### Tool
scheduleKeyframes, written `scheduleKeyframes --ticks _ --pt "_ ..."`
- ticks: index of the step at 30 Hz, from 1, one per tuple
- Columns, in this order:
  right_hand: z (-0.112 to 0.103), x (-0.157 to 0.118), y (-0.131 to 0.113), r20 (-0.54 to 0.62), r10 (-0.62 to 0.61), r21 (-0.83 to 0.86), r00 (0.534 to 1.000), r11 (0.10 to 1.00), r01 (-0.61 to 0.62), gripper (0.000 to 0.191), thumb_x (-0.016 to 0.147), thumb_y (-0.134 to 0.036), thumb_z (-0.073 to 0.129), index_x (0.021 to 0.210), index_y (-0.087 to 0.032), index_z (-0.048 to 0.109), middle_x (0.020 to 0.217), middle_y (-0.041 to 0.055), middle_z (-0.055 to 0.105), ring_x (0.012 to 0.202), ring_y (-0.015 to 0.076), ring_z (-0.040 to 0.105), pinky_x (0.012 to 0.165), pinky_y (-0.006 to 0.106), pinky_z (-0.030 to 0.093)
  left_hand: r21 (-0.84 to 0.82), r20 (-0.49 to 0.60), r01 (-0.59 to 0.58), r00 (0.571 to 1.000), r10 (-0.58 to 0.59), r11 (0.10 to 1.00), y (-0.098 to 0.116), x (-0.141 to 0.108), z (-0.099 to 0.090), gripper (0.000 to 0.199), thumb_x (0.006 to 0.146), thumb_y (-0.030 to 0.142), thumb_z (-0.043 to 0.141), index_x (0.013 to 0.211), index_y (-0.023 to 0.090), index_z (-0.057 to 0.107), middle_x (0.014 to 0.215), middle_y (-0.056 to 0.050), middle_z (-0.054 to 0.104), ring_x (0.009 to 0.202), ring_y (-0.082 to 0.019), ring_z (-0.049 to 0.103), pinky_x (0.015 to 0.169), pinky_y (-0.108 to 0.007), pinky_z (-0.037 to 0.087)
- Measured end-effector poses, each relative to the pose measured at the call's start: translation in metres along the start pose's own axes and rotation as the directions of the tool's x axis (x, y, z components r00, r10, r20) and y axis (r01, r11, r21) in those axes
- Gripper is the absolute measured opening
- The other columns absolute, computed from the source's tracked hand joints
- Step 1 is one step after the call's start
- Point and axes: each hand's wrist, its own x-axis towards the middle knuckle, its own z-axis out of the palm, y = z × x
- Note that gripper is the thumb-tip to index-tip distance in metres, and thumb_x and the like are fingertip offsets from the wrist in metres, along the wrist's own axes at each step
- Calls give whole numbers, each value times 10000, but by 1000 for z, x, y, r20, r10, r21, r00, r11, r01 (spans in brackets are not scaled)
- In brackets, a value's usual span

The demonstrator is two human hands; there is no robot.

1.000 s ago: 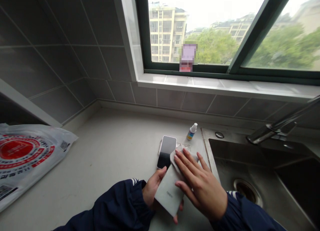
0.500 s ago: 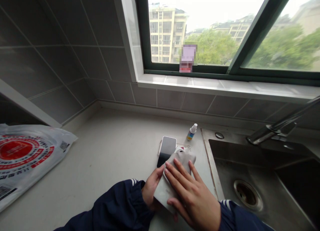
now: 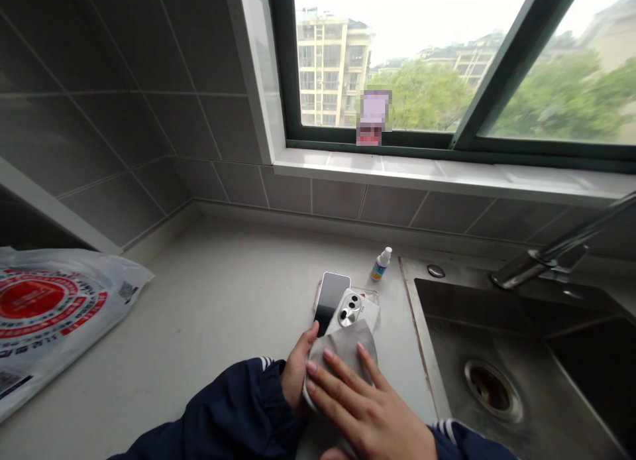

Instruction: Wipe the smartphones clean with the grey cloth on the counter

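Note:
A white phone (image 3: 334,322), back side up with its round camera block showing, is held by its left edge in my left hand (image 3: 298,368). Spread over the lower part of its back is a grey cloth (image 3: 348,342). My right hand (image 3: 368,403) presses flat on the cloth, fingers extended and a little apart. Beyond the held phone, a second phone (image 3: 334,293) with a dark screen lies on the counter, partly covered. A pale item and a clear case edge show to its right. The small white spray bottle (image 3: 380,264) stands behind them.
A printed plastic bag (image 3: 74,307) lies on the counter (image 3: 223,301) at the left. On the right are a steel sink (image 3: 427,341) and a faucet (image 3: 521,268). Tiled wall and a window rise behind.
My right hand and the cloth have slid down the phone toward me, uncovering the camera block. My left hand still holds the phone's edge.

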Motion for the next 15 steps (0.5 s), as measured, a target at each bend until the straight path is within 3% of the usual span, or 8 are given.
scheduleKeyframes --ticks 3,7,11,15 --pt "-2 -2 3 52 14 50 999 999 -16 636 969 -568 362 1466 -172 340 1530 20 299 1421 242 265 1146 457 -174 -11 -7 25 1000 -25 1000 0 0 5 749 832 606 493 1125 -74 604 704 -131 702 670 -181 685 682 -231 494" --pt "-4 -2 6 110 46 101 993 993 -58 625 985 -526 353 1499 -182 259 1559 -1 211 1444 237 190 1138 448 -198 -3 6 -39 999 39 999 -2 1 7 681 869 551 471 1138 -62 597 758 -134 714 696 -178 688 719 -233 495" --pt "-10 -1 9 155 105 98 982 988 -121 613 992 -484 358 1511 -188 221 1570 -2 165 1452 252 148 1118 464 -236 20 125 -104 987 100 994 -7 3 2 650 885 548 446 1175 -14 598 987 -182 711 969 -229 676 957 -287 434" --pt "-13 -2 13 168 188 65 968 977 -201 636 981 -452 397 1520 -189 184 1574 8 142 1458 258 117 1114 469 -242 77 238 -141 964 119 987 -8 6 -5 645 918 549 361 1229 31 586 1044 -165 703 1055 -251 645 993 -323 407"
